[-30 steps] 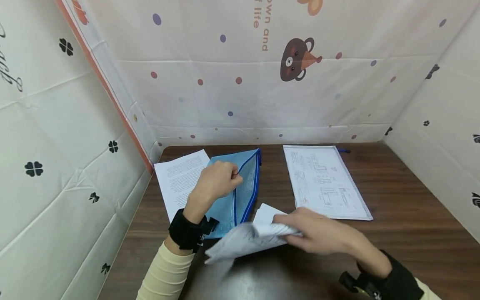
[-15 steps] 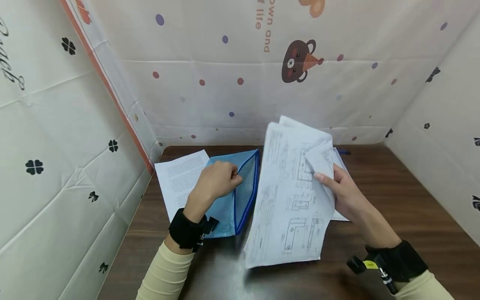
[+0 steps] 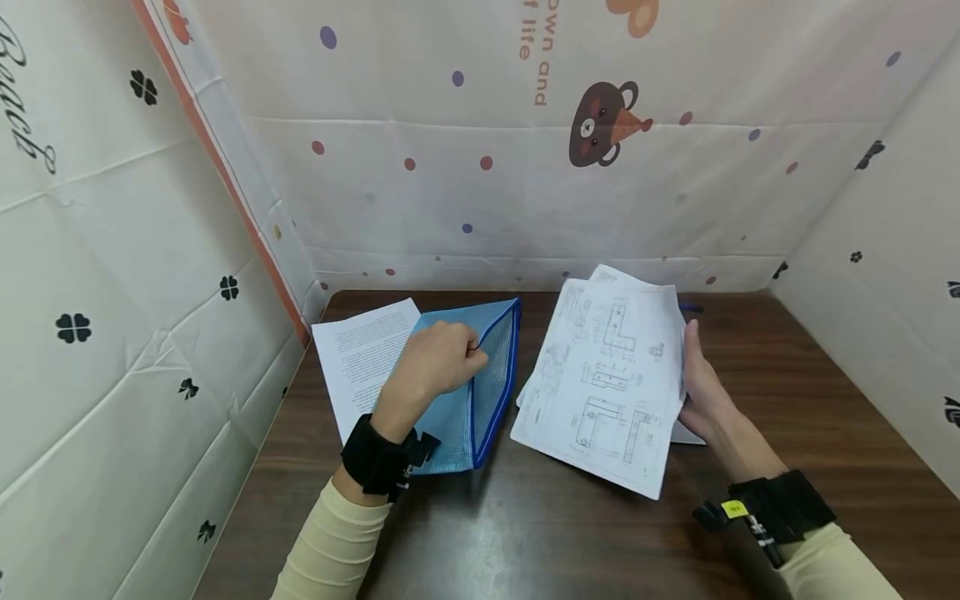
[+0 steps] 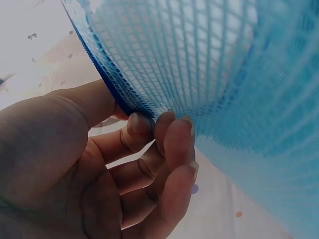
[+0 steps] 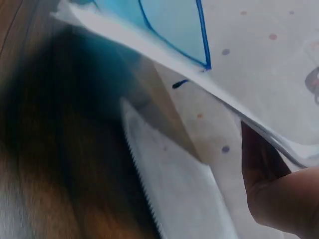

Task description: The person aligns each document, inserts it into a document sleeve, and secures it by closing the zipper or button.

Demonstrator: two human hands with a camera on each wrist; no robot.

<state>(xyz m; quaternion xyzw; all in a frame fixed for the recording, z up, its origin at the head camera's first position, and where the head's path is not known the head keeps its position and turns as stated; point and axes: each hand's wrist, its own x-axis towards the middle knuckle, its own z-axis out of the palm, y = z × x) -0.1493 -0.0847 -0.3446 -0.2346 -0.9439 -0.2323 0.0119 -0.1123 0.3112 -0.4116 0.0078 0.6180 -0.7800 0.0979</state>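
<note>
Far left, the printed text sheet [image 3: 356, 354] lies flat on the bench [image 3: 525, 533], partly under the blue mesh pouch [image 3: 480, 392], same spot as 1 s ago. The left hand [image 3: 438, 362] has not shifted across the 3 head pictures: its fingers [image 4: 172, 134] are curled and pinch the upper edge of the pouch, lifting that layer so the mouth with the dark blue zipper border gapes toward the right; the left wrist view shows the mesh bent over the fingertips. What changed is on the right. 1 s ago the right hand was low at the near bench edge gathering a crumpled-looking stack; 0.5 s ago it held the stack up high, nearly upright; now the drawing sheets [image 3: 603, 383] have come down and lie tilted just beside the pouch mouth, left edge near the zipper border but not inside it as far as I can tell. The right hand [image 3: 705, 392] grips the right edge of the sheets, thumb on top, other fingers hidden beneath, so a grasp on paper, not released. Under the hand another white sheet or sleeve [image 3: 686, 433] lies on the bench. Judgement: sheets are squared up and lined toward the opening, insertion not yet started, pouch held open ready.
</note>
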